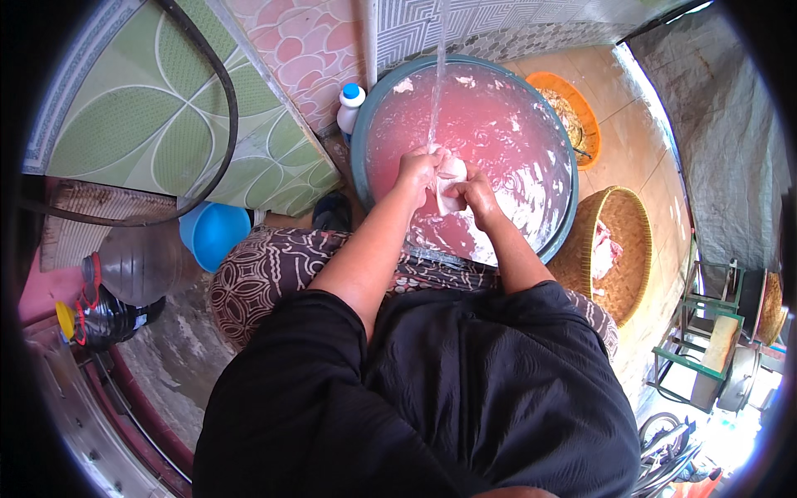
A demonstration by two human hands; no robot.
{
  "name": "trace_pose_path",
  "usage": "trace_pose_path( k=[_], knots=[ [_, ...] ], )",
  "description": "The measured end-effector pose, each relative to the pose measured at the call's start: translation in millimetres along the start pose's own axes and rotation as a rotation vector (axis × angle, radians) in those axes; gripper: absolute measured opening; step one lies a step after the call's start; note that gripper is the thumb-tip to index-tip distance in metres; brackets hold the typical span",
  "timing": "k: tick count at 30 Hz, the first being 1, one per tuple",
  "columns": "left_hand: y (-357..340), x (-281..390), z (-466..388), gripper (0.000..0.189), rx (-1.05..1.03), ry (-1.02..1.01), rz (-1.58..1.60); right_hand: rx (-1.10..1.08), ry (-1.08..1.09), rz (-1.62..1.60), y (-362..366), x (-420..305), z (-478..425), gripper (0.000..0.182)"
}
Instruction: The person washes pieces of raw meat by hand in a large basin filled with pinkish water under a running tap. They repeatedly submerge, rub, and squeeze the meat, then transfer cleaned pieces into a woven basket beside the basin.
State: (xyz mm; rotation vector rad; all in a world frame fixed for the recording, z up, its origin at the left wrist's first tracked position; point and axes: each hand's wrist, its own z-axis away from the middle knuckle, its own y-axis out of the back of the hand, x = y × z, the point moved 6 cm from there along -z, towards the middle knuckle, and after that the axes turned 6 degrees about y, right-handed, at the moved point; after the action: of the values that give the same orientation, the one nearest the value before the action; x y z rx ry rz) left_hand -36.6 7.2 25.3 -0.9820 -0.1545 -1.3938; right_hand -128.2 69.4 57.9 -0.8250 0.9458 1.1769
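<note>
Both hands are over a large round tub (360,134) full of pinkish water. My left hand (418,171) grips one side of a pale piece of raw meat (449,177), perhaps poultry. Its other side is held in the fingers of my right hand (478,194). A stream of water (439,81) falls from above, landing beside the meat at my left hand. Several whitish scraps float near the tub's far rim. Ripples and bright glare hide what lies under the surface.
Right of the tub stands a woven bamboo basket (638,249) with raw meat pieces (604,252) inside. An orange basin (591,118) with yellowish scraps sits beyond it. A white bottle with a blue cap (350,106), a blue bucket (218,233) and a black hose (231,124) are left.
</note>
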Motion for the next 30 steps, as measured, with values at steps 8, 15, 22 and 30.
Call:
trace_pose_path(
  k=[8,15,22,30],
  knots=[
    [7.8,-11.4,0.9,0.025,0.133,0.226,0.192,-0.112,0.205,0.778,-13.5,-18.1,18.5,0.033],
    [-10.1,-3.4,-1.6,0.018,-0.286,0.34,0.23,-0.016,0.206,0.622,8.0,-19.5,18.6,0.036],
    [-8.6,-0.2,-3.6,0.015,-0.159,0.096,0.023,-0.042,0.175,0.863,-3.2,-24.5,18.1,0.04],
    [11.2,-12.5,-10.6,0.022,0.089,0.349,0.041,-0.123,0.333,1.029,-19.6,-25.1,22.2,0.044]
  ],
)
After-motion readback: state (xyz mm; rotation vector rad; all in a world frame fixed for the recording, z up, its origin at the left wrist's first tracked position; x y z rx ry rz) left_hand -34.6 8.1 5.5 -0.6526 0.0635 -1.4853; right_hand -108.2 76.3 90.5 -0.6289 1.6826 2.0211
